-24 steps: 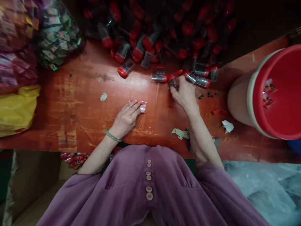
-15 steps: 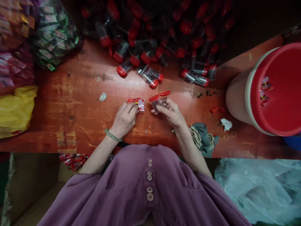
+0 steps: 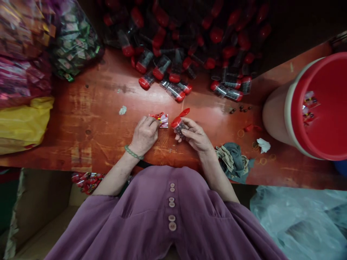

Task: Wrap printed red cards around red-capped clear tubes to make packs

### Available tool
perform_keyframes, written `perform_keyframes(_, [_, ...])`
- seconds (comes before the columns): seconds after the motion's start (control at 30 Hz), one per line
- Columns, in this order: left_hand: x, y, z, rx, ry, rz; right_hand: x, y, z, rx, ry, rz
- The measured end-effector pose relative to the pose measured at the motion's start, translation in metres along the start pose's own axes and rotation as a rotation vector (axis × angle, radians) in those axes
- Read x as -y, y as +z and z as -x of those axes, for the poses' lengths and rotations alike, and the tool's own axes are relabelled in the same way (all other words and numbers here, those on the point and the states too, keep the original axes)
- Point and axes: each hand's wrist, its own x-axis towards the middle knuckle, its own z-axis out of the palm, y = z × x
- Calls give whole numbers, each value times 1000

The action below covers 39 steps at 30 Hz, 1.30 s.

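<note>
I sit at a worn red table (image 3: 89, 108), looking down at my two bare hands. My right hand (image 3: 196, 135) has come back from the pile (image 3: 189, 47) of red-capped vials at twelve o'clock, where it was reaching a moment ago, and now holds one vial (image 3: 179, 125) near the middle of the table; the fingers are curled round its clear body, and its red flip cap (image 3: 183, 112) stands open, pointing toward one o'clock. My left hand (image 3: 145, 134) has hardly moved: its fingertips press down on a small red and white packet (image 3: 162, 119) lying flat on the wood, just at nine o'clock of the vial and nearly touching it. So vial and packet now sit side by side between my hands. At three o'clock stands a red bucket (image 3: 298, 119) with a few packets inside. A crumpled rag (image 3: 234, 160) lies at four o'clock, bags of sweets (image 3: 67, 43) at ten.
</note>
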Motion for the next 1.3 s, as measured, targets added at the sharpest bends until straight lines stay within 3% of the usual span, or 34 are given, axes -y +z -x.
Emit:
perform_keyframes(0.17, [-5, -9, -5, -107, -114, 103, -5, 1, 3, -44, -71, -86])
perform_keyframes(0.3, [-13, -28, -9, -222, -267, 455, -10, 1, 0, -67, -132, -39])
perform_keyframes(0.37, [-18, -38, -9, -153, -295, 686, -10, 0, -2, -64, -132, -6])
perform_keyframes(0.47, [-28, -47, -9, 71, -224, 926, -8, 1, -7, -126, -133, 1])
perform_keyframes(0.53, [-37, -44, -11, 170, -173, 1024, -5, 4, -11, -202, -149, -51])
perform_keyframes(0.6, [-44, -38, -13, 190, -178, 1089, -1, 8, -16, -239, -163, -127])
perform_keyframes(0.83, [-46, -20, -21, 170, -263, 1166, 13, 19, -23, -219, -128, -269])
perform_keyframes(1.1, [-60, -15, -28, 125, -282, 1082, 12, 30, -25, -242, -152, -267])
perform_keyframes(1.3, [-61, -21, -24, 107, -304, 1031, 20, 23, -21, -240, -135, -229])
